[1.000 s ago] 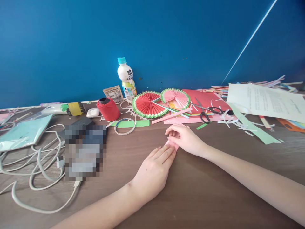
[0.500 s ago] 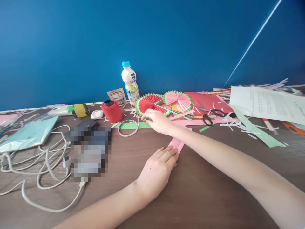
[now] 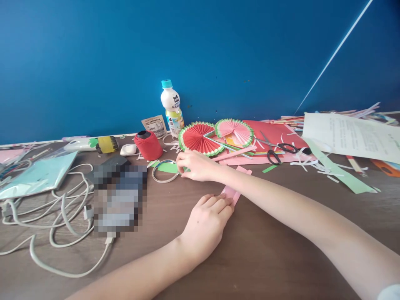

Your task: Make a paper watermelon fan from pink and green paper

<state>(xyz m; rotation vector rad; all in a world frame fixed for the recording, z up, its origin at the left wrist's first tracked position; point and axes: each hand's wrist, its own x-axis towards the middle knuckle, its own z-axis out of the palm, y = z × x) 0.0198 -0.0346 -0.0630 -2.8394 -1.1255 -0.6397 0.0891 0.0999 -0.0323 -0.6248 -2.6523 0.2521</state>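
My left hand (image 3: 208,223) rests on the table with its fingers bent together over a folded pink paper strip (image 3: 233,192), holding it down. Past my fingers the strip's far end shows, partly behind my right forearm. My right hand (image 3: 198,166) reaches across, its fingertips closed on the right edge of a thin white roll of tape (image 3: 164,181). The fingertips' exact grip is partly hidden. Under the roll lies a green paper strip (image 3: 167,167). Just beyond my right hand is a red pleated paper rosette (image 3: 200,135) with a green and white rim.
A pink rosette (image 3: 234,131), scissors (image 3: 273,152), and red paper (image 3: 281,129) lie at the back. A bottle (image 3: 173,110) and a red thread spool (image 3: 148,146) stand near the blue wall. White cables (image 3: 62,208) and a blurred-out phone (image 3: 120,200) lie left; printed paper (image 3: 353,135) lies right.
My right hand has moved left and nearer, down from above the green strip to the roll of tape. The roll has shifted slightly. My left hand stays on the pink strip.
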